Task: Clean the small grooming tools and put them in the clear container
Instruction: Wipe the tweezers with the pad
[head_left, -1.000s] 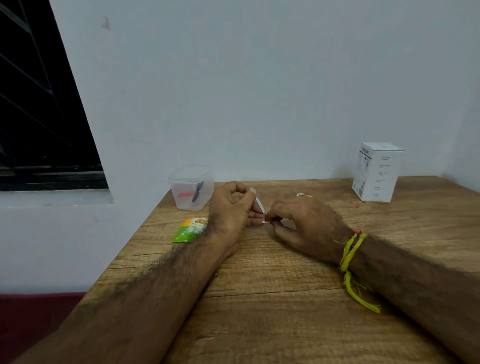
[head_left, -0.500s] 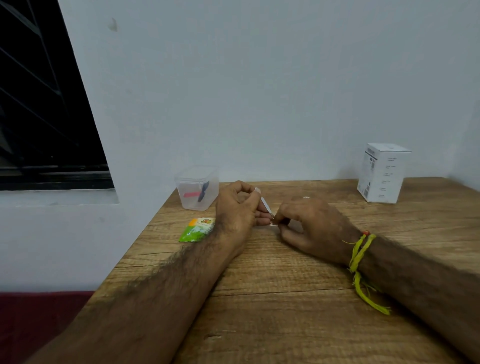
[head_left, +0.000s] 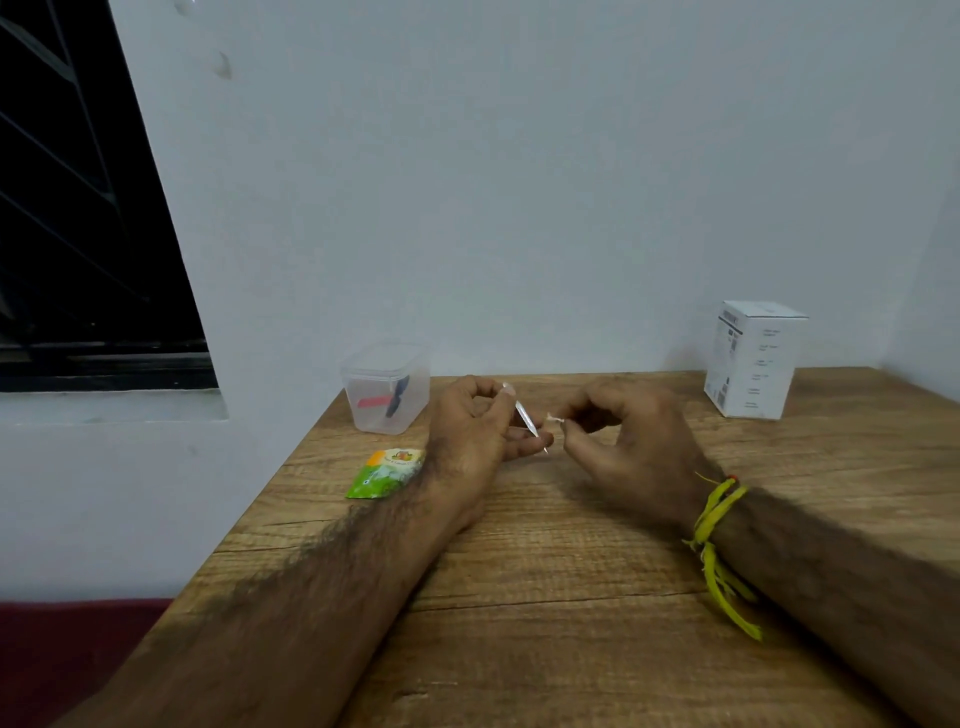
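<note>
My left hand (head_left: 475, 431) pinches a thin silver pointed grooming tool (head_left: 527, 422) that slants down to the right, tip near the table. Just right of it, my right hand (head_left: 631, 444) pinches a small white scrap, perhaps a wipe (head_left: 555, 419), between thumb and forefinger, a short gap from the tool. The clear container (head_left: 387, 387) stands open at the table's far left corner with a red tool and a dark tool inside.
A green and orange sachet (head_left: 387, 473) lies flat near the left edge of the wooden table (head_left: 571, 597), beside my left wrist. A white carton (head_left: 753, 358) stands at the back right against the wall. A dark window is at the far left.
My right hand has drawn slightly right, away from the tool's tip, with the white scrap in its fingers. Both hands have lifted a little. The view has shifted a bit.
</note>
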